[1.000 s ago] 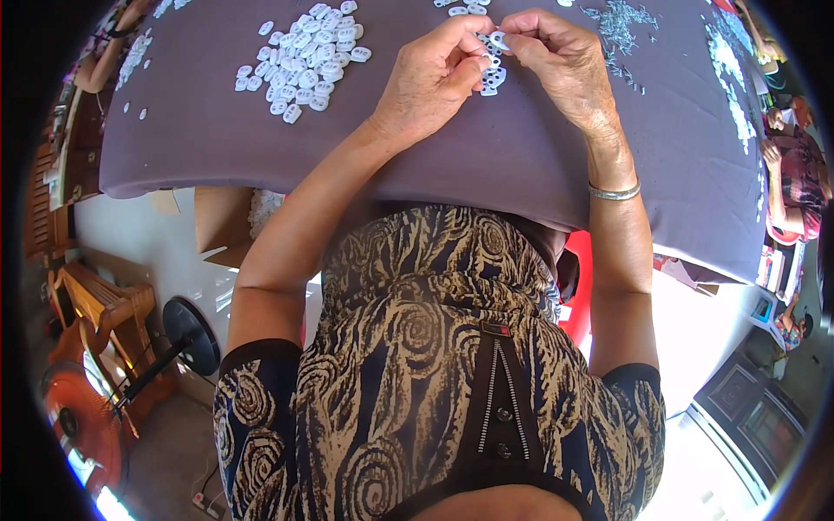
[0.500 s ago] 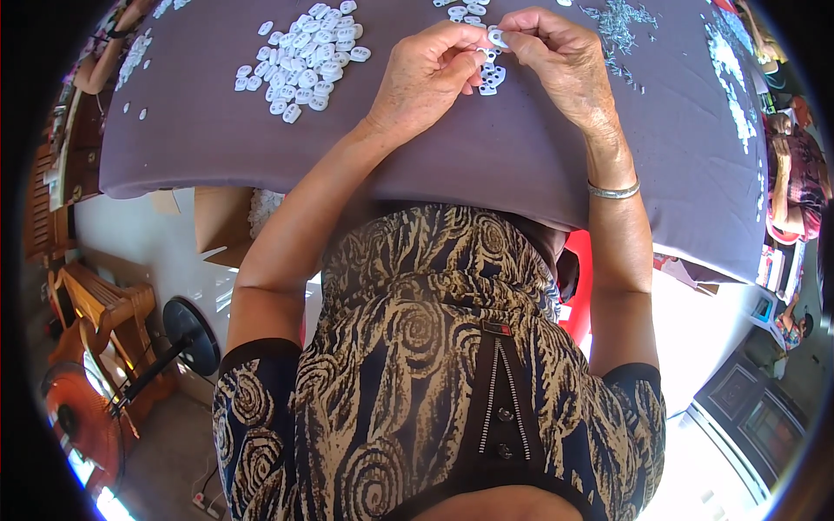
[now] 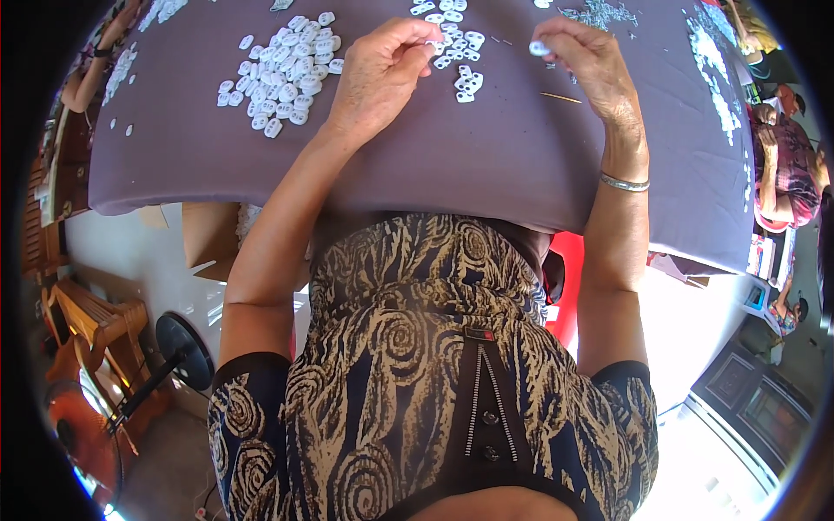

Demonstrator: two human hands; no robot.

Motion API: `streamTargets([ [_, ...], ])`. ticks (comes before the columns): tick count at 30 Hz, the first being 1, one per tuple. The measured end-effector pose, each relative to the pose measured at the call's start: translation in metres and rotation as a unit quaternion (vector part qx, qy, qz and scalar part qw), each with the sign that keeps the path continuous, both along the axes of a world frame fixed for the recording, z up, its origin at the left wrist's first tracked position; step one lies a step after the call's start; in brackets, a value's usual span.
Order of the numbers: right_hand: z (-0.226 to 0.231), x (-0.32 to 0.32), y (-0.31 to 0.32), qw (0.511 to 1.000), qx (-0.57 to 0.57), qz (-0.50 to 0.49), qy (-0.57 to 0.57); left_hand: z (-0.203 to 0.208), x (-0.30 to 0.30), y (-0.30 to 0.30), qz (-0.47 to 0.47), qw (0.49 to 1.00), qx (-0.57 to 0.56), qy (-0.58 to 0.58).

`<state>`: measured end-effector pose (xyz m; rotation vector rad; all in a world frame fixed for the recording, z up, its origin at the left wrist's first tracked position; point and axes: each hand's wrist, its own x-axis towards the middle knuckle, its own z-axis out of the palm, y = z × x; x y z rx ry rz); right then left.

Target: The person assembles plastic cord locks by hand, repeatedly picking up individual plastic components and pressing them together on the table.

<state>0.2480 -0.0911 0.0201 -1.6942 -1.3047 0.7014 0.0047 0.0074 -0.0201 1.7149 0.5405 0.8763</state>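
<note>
My right hand (image 3: 599,74) pinches a small white oval plastic piece (image 3: 539,49) between thumb and fingers, held above the cloth. Off to the left, my left hand (image 3: 382,82) is closed in a pinch, with a bit of white plastic (image 3: 432,44) showing at its fingertips. Just beyond and beside it lie several white plastic pieces with round holes (image 3: 469,83). Left of my left hand is a large heap of white oval pieces (image 3: 287,74) with dark marks on them.
A brownish-purple cloth (image 3: 486,165) covers the table. Small metal pins (image 3: 599,13) lie scattered at the far right, and a thin yellowish stick (image 3: 560,97) lies near my right hand. Other people's arms (image 3: 82,82) show at the sides. A fan (image 3: 182,352) stands at lower left.
My hands were together over the loose pieces; now they are apart, the right one moved right with its white piece, the left one moved left. The thin stick now shows.
</note>
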Motion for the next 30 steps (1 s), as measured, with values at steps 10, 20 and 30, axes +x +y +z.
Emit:
streamTargets([
  [10,-0.009,-0.013,0.000,0.979,-0.099,0.124,-0.126,0.005,-0.003,0.001,0.011,0.992,-0.014,0.129],
  [20,-0.022,-0.004,0.010,0.979,0.024,-0.037,-0.199,0.000,-0.003,0.003,0.013,0.994,-0.011,0.106],
  [30,-0.024,-0.023,0.041,0.943,0.030,0.055,-0.326,0.003,-0.001,0.000,0.016,0.998,-0.007,0.068],
])
